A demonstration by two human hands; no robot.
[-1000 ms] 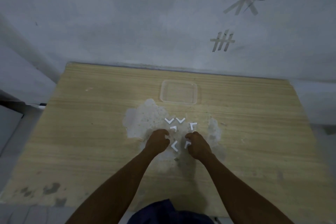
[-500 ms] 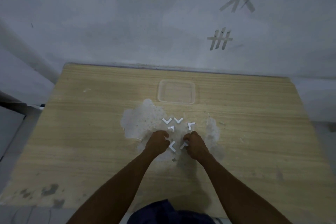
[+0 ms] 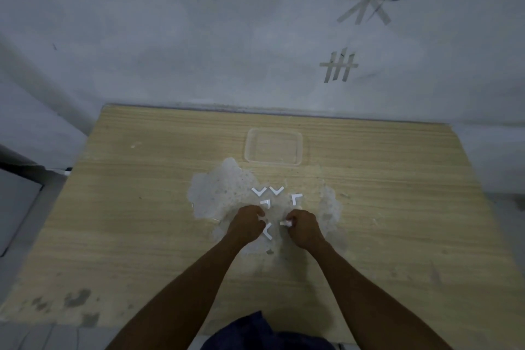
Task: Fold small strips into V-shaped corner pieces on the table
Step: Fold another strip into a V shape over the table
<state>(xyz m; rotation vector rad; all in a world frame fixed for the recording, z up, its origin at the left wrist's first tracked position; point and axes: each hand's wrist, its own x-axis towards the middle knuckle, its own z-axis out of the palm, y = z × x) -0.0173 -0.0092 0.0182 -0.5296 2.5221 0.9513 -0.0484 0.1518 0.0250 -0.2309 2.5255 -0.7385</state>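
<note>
Several white V-shaped pieces lie on the wooden table (image 3: 142,207): two side by side (image 3: 259,191) (image 3: 276,190), one to the right (image 3: 296,198), one just above my left hand (image 3: 265,203), and one between my hands (image 3: 267,231). My right hand (image 3: 305,229) pinches a small white strip (image 3: 285,223) at its fingertips. My left hand (image 3: 246,224) is curled into a loose fist beside the pieces; whether it holds anything is hidden.
A clear plastic container (image 3: 273,148) stands beyond the pieces toward the wall. A white worn patch (image 3: 218,193) spreads over the tabletop around the pieces. Tape marks are stuck on the wall behind.
My right hand has lifted the strip that lay by its fingers and now pinches it. My left hand has barely shifted.
</note>
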